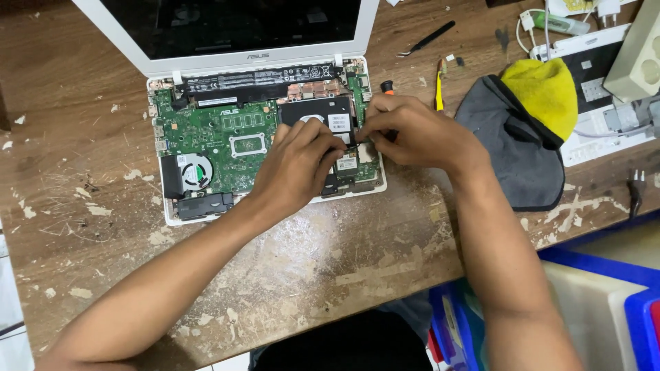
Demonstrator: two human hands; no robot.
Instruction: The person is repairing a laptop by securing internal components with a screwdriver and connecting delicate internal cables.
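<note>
My left hand [302,161], right hand [405,130] pinch small part over black drive [323,110]; green board [220,134] exposed in white laptop [172,220]; scarred wooden tabletop [309,261].

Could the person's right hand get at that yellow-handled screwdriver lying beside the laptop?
Probably yes. The yellow-handled screwdriver lies bare on the wooden table, just beyond the right hand, with nothing over it. That hand is busy pinching a small part inside the laptop, though.

White laptop [172,220], green board, worn brown table.
Laptop shell white, screen [227,24] black; circuit board [213,130] green with a black drive [320,111] and copper-coloured heat pipes [313,89]. Table [309,268] brown wood, flecked with pale chipped patches. Cloth [529,130] grey and yellow. Screwdriver [438,89] yellow. Bins [619,302] blue.
</note>
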